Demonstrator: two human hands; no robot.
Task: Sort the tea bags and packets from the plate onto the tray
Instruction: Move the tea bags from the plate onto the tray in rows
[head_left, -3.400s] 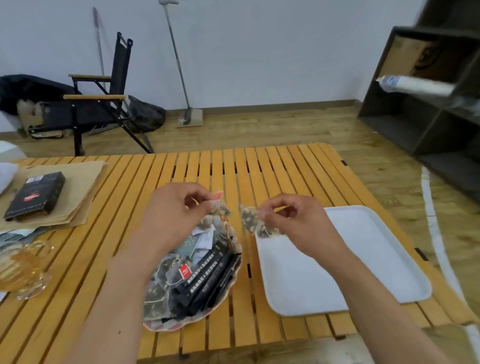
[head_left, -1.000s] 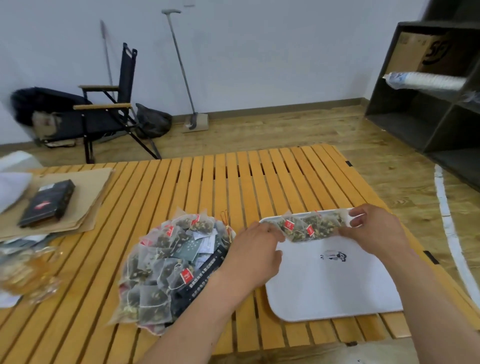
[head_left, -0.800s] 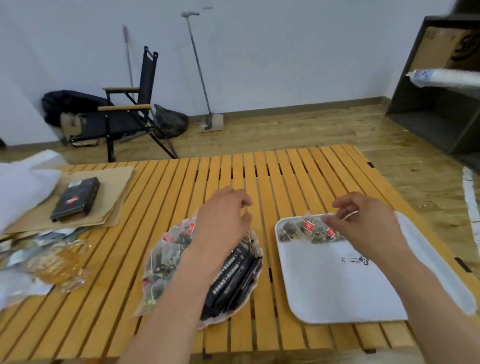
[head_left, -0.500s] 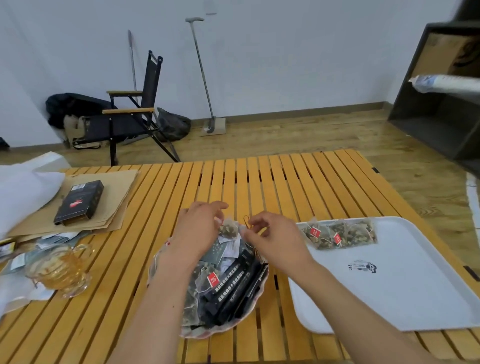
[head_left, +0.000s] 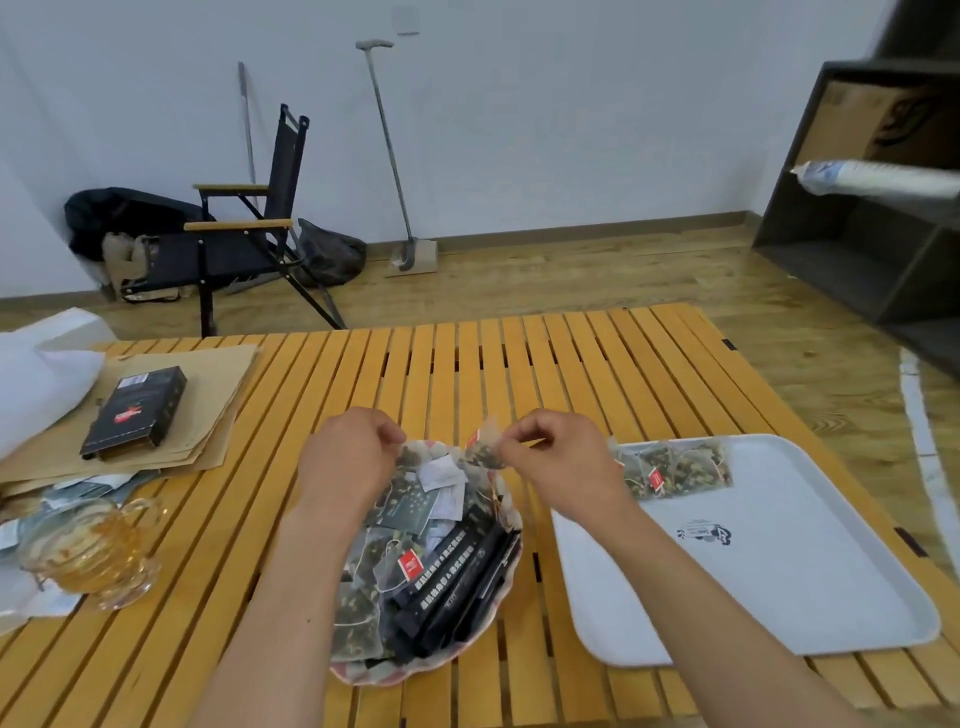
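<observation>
1. Your right hand (head_left: 563, 462) pinches a tea bag (head_left: 483, 453) above the plate's (head_left: 374, 675) 12 o'clock rim.
2. Your left hand (head_left: 345, 460) curls there too; grip unclear.
3. The tray (head_left: 831, 571), at plate's 3 o'clock, holds bags (head_left: 675, 465) at 11.

Bright even light, soft shadows, edges bowed (wide-angle)

Plate (head_left: 374, 674) left rim hidden; packets (head_left: 452, 582) txt illegible.
</observation>
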